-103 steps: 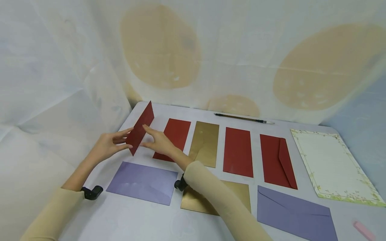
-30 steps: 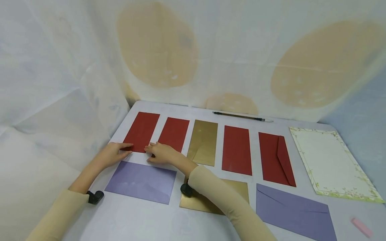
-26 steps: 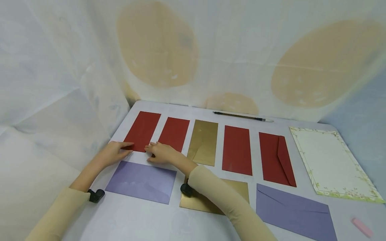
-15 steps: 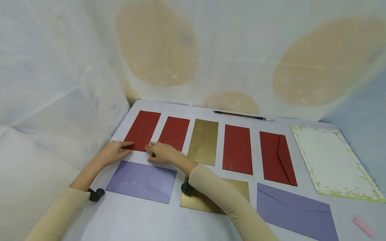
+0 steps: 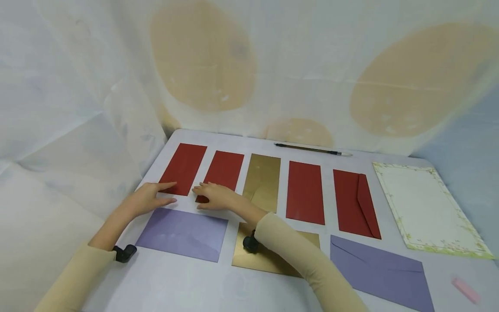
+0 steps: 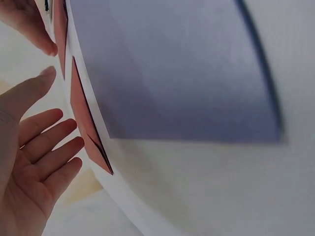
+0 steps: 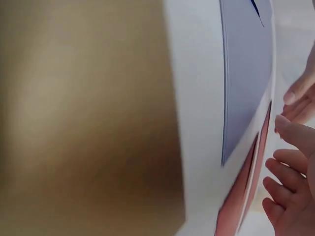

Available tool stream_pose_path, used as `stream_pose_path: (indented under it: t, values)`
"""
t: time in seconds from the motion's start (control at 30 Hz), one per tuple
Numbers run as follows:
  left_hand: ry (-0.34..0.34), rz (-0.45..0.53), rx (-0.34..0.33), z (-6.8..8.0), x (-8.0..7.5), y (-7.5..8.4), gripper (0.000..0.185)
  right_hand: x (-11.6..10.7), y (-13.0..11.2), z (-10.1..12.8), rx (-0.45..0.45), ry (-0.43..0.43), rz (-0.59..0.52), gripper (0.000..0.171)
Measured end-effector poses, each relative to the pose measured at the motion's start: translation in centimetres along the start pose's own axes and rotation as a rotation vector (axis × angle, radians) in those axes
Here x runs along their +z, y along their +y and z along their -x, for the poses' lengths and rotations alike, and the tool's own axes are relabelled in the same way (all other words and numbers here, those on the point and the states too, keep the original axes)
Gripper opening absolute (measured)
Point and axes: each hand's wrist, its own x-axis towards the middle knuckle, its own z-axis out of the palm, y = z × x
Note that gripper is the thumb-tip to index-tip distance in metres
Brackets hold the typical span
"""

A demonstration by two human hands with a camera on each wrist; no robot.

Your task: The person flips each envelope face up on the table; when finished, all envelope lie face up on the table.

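The leftmost red envelope (image 5: 186,164) lies flat at the table's back left. Over its lower left part reach the extended fingers of my left hand (image 5: 145,200), thumb apart and nothing held. My right hand (image 5: 219,197) hovers over or rests on the near end of the second red envelope (image 5: 225,168); contact is hard to tell. Both hands look relaxed and hold nothing in the wrist views: the left hand (image 6: 37,167) with loosely bent fingers, the right hand (image 7: 295,182) likewise. A lavender envelope (image 5: 183,236) lies just in front of the hands.
Right of the hands lie a gold envelope (image 5: 265,175), two more red envelopes (image 5: 305,193) and bordered letter paper (image 5: 429,208). Nearer are a gold envelope (image 5: 253,255), partly under the right forearm, a lavender envelope (image 5: 382,273) and a pink stick (image 5: 465,289). A brush (image 5: 312,149) lies behind.
The leftmost red envelope, earlier held upright between both hands, now lies flat. Over the last half second my right hand has shifted slightly right, away from it; my left hand barely moved.
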Motion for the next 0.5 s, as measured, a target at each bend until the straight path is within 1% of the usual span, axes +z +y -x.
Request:
stream_pose_path:
  t: [0.07, 0.13, 0.2, 0.3, 0.4, 0.5]
  values:
    - [-0.014, 0.024, 0.0, 0.2, 0.2, 0.4, 0.06, -0.1, 0.3, 0.7, -0.009, 0.003, -0.009, 0.059]
    - [-0.01, 0.045, 0.011, 0.2, 0.5, 0.7, 0.063, -0.3, 0.7, 1.5, -0.02, 0.023, -0.034, 0.061]
    - [0.01, 0.066, 0.026, 0.3, 0.9, 1.1, 0.065, -0.6, 1.1, 2.4, -0.024, 0.047, -0.061, 0.063]
    - [0.055, 0.114, 0.056, 0.4, 1.5, 2.0, 0.071, -0.8, 1.7, 4.0, -0.026, 0.088, -0.131, 0.066]
    - [0.099, 0.177, 0.086, 0.6, 2.0, 3.2, 0.075, -1.1, 2.1, 6.1, -0.009, 0.119, -0.211, 0.07]
    - [0.117, 0.252, 0.111, 0.8, 2.4, 4.8, 0.076, -1.1, 2.4, 8.4, -0.011, 0.148, -0.271, 0.073]
